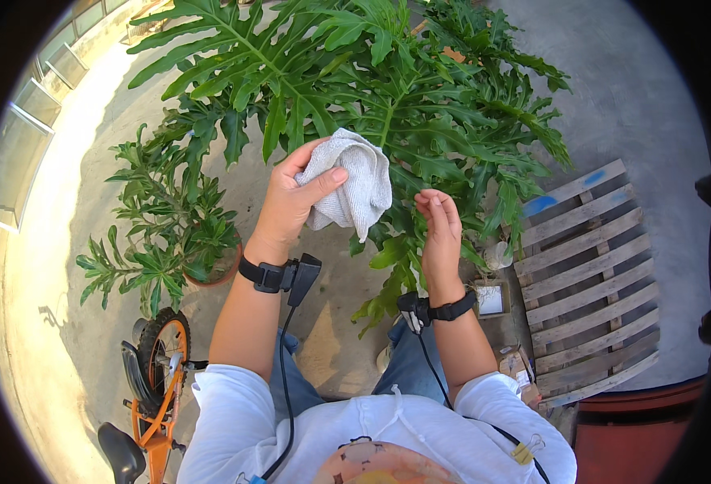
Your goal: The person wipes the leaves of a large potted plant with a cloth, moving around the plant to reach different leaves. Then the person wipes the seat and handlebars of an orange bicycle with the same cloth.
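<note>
My left hand (pixel 298 187) grips a bunched light-grey cloth (pixel 355 175), thumb pressed across its front. The cloth is held up before the leaves of a large plant with deeply lobed green leaves (pixel 392 115), its folds hanging towards me. To the right, my right hand (pixel 440 224) is raised beside the lower leaves with its fingers bent towards the thumb. Whether a leaf edge is pinched between those fingertips cannot be made out. Each wrist wears a black strap with a small device and a cable.
A smaller potted plant (pixel 168 242) stands at the left, above an orange child's bicycle (pixel 159 417). On the right lie a wooden pallet (pixel 591 284), a small box with a white panel (pixel 490 299) and a cardboard box (pixel 517 370). A red surface (pixel 633 444) is at lower right.
</note>
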`<action>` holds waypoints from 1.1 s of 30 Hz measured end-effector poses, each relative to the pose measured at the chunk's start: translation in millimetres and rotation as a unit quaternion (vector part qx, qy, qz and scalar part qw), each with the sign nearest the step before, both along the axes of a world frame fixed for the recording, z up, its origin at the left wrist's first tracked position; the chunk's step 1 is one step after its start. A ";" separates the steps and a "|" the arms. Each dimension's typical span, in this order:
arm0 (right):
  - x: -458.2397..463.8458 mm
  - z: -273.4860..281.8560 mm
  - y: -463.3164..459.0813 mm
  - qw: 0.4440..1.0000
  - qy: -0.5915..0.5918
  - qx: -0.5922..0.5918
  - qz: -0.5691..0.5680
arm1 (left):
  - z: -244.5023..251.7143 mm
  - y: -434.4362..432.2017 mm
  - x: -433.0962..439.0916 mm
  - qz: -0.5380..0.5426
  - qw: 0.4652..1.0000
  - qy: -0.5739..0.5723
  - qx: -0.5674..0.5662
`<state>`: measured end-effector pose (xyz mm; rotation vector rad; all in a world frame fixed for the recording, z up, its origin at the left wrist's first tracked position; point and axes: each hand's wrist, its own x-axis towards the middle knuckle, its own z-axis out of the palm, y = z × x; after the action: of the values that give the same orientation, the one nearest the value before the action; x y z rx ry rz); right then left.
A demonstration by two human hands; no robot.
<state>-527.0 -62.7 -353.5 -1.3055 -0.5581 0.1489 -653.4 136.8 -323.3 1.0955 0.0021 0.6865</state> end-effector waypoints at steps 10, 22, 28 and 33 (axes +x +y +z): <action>52.1 -1.5 0.4 0.960 0.005 -0.267 0.077 | 1.2 6.9 10.9 0.173 0.982 -0.077 -0.003; 93.4 -23.2 47.2 0.985 0.018 -0.133 0.110 | 24.4 -18.2 45.0 0.389 0.897 -0.008 0.209; 111.0 -21.4 65.6 0.936 0.244 0.032 0.253 | 28.9 -9.4 68.3 0.434 0.785 -0.007 0.442; 103.3 -34.2 71.9 0.900 0.354 0.074 0.245 | 16.8 -9.3 89.2 0.402 0.722 0.086 0.557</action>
<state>-423.6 9.2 -387.8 -0.8506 -0.2457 0.9429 -564.2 127.5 -306.5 2.3952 0.2757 1.4491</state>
